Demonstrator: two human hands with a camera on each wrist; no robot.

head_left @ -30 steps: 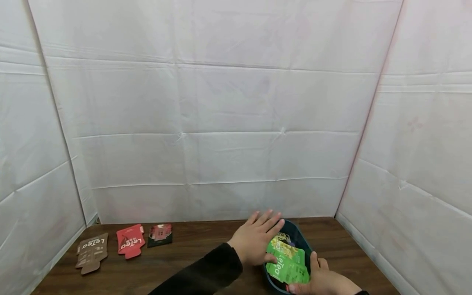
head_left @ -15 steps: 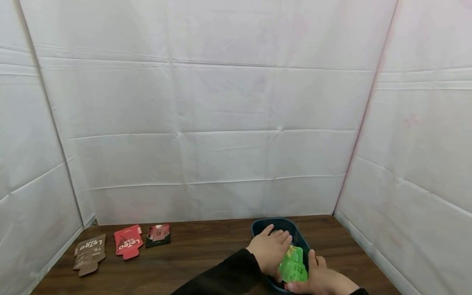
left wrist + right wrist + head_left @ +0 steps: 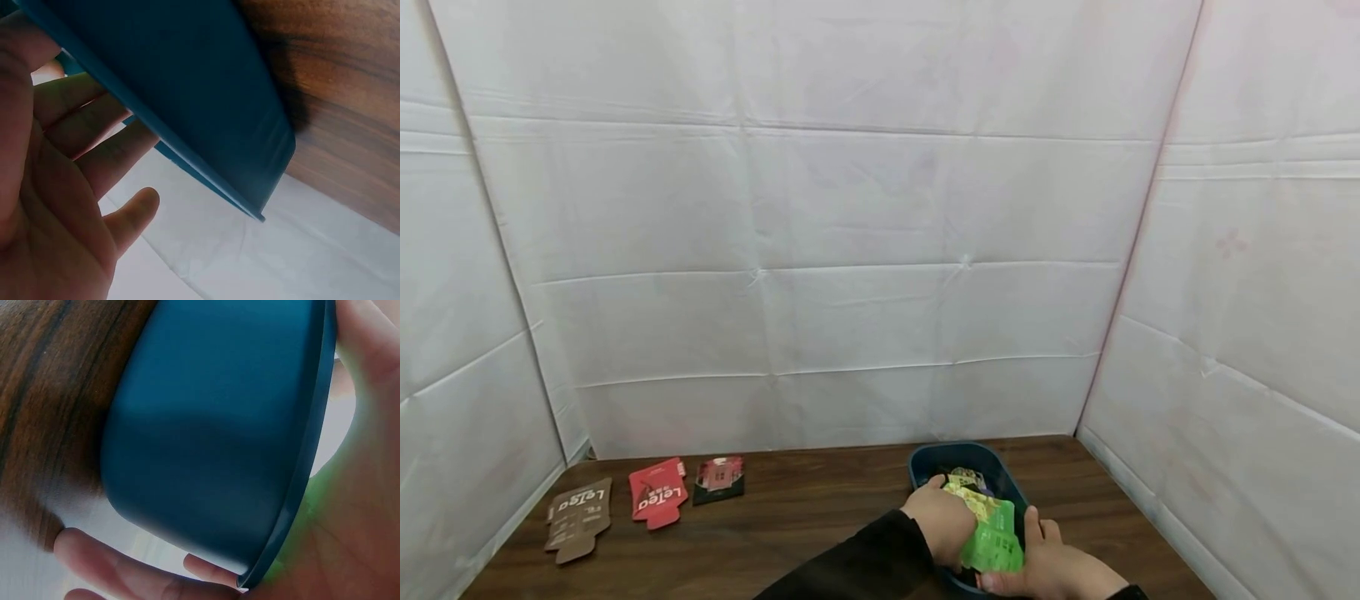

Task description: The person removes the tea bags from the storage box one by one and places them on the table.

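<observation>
Landmark: dark teal plastic tub (image 3: 925,460), oval, smooth-walled, with a thin flat rim; it stands on the dark wood-grain tabletop (image 3: 820,517) toward its right end.
Brown packet (image 3: 577,518): flat matte pouch with a notched outline and white lettering, lying flat, farthest left of the tub.
Red packet (image 3: 657,491): same notched flat shape, matte red with white lettering, just right of the brown one, well left of the tub.
Dark packet (image 3: 718,478): smaller, glossy, dark with a red panel, nearest of the three to the tub yet well apart from it.
Left hand (image 3: 942,521): comes from a black sleeve (image 3: 857,562) over the tub's left rim, fingers curled down onto the green packet; in the left wrist view the fingers (image 3: 81,125) lie close against the tub's rim.
Green packet (image 3: 994,542): glossy, bright green flat pouch with yellow-green print at its far end, lying inside the tub, between both hands.
Other packets (image 3: 964,479): crinkled, shiny pieces in the tub's far half, details too small to tell.
Right hand (image 3: 1052,567): at the tub's near right rim, thumb pressed on the green packet's right edge, fingers wrapped below the rim.
Backdrop (image 3: 850,250): creased white sheeting behind and beside the tabletop.
</observation>
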